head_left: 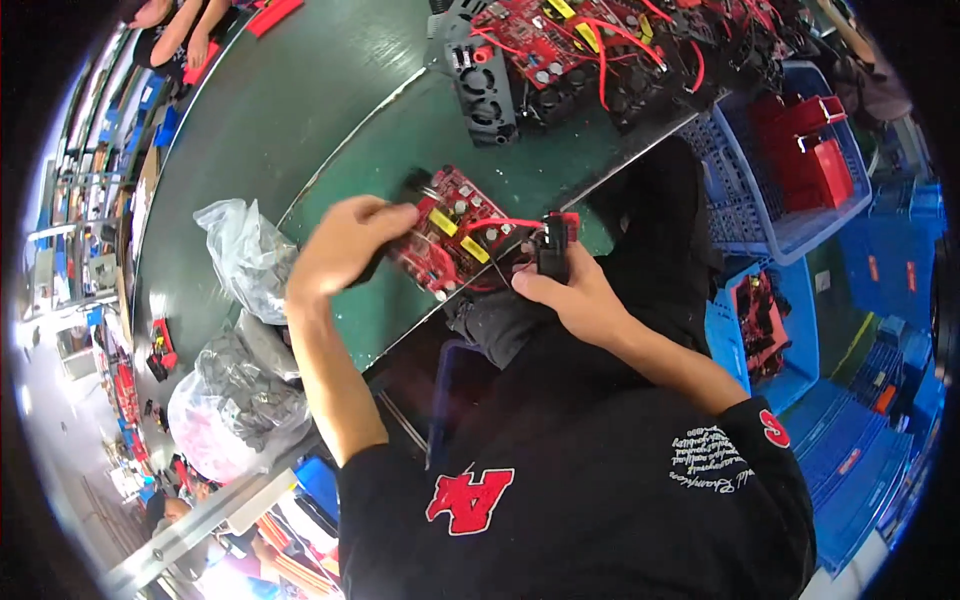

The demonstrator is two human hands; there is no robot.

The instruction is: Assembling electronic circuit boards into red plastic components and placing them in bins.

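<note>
A red circuit board (480, 212) with yellow-wrapped parts is held over the front edge of the green workbench (375, 310). My left hand (340, 240) is closed on its left side, the thumb lying over the top edge. A blurred dark part shows at the board's far corner. In my right hand (585, 295), thumb and fingers are closed round a small black block (552, 247) with a red side; I cannot make out its exact kind. A red wire (510, 223) runs from the board to this block.
More red boards (540, 45) with wires and a black fan panel (483, 90) are piled at the far right. Blue crates (725, 180) with red parts stand to my right. Clear plastic bags (245, 255) lie at left. Another person's hand (198, 48) is at the far left.
</note>
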